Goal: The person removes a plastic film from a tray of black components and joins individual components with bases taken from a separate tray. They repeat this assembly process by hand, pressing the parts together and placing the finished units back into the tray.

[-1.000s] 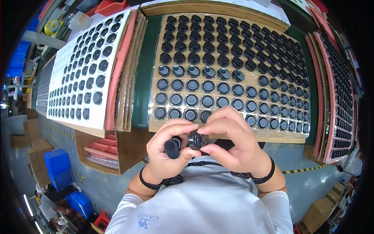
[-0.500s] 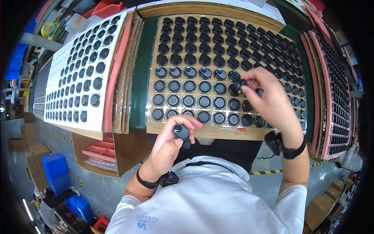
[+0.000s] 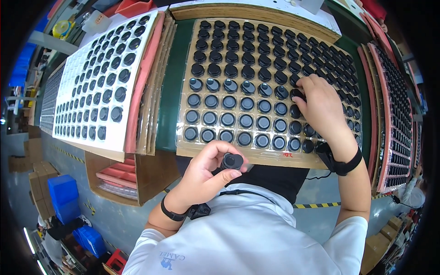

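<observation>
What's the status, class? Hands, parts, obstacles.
Left hand gripping black cylindrical part. Right hand pinching black rounded part at clear plastic tray. Neighbouring parts crowd it.

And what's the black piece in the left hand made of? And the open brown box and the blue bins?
Black piece: probably plastic, satiny; smooth with soft sheen; coated metal is possible.
Open brown box: seemingly cardboard, matte, from its dull tan walls.
Blue bins: likely plastic, semi-gloss, judging by their bright, even colour.

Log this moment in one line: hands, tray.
left hand: holds round black part | right hand: pinches another black part at clear tray, seating unclear | clear tray: rows of black pieces
</observation>
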`<action>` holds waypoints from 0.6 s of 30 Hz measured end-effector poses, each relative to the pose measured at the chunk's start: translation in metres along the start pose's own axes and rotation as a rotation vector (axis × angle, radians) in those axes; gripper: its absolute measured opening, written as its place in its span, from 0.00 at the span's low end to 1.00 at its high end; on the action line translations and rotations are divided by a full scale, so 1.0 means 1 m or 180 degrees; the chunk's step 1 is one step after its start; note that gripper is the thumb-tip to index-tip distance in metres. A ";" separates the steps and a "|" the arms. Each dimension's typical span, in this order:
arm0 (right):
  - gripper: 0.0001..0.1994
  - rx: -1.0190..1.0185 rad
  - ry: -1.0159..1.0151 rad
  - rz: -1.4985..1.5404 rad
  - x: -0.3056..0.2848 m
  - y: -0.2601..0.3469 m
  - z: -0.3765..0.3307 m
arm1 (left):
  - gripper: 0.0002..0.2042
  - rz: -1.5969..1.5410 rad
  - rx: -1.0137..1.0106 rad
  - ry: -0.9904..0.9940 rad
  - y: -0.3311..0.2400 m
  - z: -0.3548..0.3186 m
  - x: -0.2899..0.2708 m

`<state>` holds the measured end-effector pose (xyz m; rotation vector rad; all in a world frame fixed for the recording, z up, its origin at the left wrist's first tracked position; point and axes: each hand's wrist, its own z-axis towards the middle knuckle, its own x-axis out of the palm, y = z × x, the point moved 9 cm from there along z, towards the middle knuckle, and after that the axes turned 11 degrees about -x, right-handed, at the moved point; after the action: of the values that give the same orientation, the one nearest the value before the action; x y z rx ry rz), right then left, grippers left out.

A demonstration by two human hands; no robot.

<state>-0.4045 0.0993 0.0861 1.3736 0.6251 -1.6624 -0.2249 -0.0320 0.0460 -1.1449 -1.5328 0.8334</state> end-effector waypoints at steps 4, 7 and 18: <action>0.12 -0.0621 -0.0259 0.0662 -0.024 0.059 0.004 | 0.15 -0.0035 -0.0185 -0.0026 0.005 -0.001 0.000; 0.15 -0.1065 -0.0053 0.1933 -0.019 0.100 -0.004 | 0.15 0.0204 -0.0183 -0.0063 0.005 0.001 0.002; 0.10 -0.0563 0.0117 0.3164 -0.005 0.085 -0.017 | 0.12 0.0309 -0.0176 0.0127 0.005 0.002 0.011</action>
<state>-0.3232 0.0723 0.0986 1.2661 0.0466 -0.7606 -0.2263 -0.0200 0.0445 -1.2776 -1.4851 0.8320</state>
